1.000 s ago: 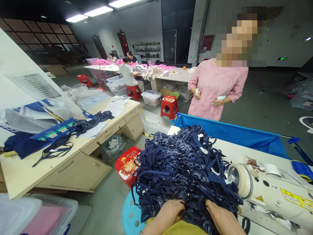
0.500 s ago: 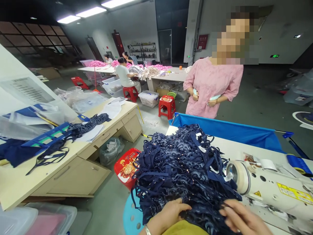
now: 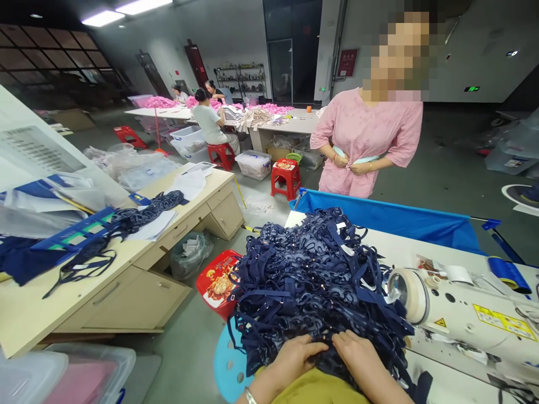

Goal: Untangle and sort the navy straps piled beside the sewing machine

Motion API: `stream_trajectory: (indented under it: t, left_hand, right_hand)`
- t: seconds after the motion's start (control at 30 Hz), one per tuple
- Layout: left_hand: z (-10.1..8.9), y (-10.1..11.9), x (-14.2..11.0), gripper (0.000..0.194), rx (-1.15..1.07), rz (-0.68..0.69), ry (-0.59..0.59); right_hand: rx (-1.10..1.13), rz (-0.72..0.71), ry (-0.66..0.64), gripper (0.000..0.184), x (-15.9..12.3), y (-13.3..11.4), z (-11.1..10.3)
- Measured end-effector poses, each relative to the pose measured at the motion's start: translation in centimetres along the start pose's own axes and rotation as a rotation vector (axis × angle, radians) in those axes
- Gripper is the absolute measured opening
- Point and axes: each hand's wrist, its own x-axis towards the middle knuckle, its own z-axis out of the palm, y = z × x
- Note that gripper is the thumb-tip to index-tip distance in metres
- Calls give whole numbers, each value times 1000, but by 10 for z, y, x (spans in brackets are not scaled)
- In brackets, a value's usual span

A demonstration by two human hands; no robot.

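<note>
A large heap of navy strappy garments (image 3: 303,269), lacy and stacked in rows with thin loops and a few white labels, lies in front of me. My left hand (image 3: 295,359) is at the near edge of the heap, its fingers bent into the cloth and its thumb reaching right. Close beside it, my right hand (image 3: 356,353) has its fingers curled down on the same navy cloth. Both hands seem to pinch a garment at the near edge; the fingertips are partly hidden in the fabric.
A white sewing machine (image 3: 471,308) stands right of the heap, with a blue thread spool (image 3: 509,274) behind. A blue cloth bin (image 3: 391,219) borders the table; a person in pink (image 3: 366,140) stands beyond. Left are a red stool (image 3: 219,280), a blue stool (image 3: 229,359) and a desk (image 3: 138,264).
My right hand has moved left and down onto the cloth, close to my left hand. The left hand stays nearly in place. The person in pink has brought both hands together at the waist.
</note>
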Motion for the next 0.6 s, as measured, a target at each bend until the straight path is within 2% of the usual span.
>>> stream_trajectory:
  t: [0.17,0.33,0.53,0.6]
  left_hand:
    - [1,3,0,48,170,13,7]
    - [-3,9,2,45,161,-5,-24]
    - [6,4,5,35,78,-103,-52]
    - [8,4,9,30,37,-139,-65]
  right_hand:
    - [54,-70,124,15,3,-6,10]
    - [129,-43,150,11,8,-5,13]
    - [586,46,224,16,5,-10,19]
    - [648,60,255,21,0,-13,23]
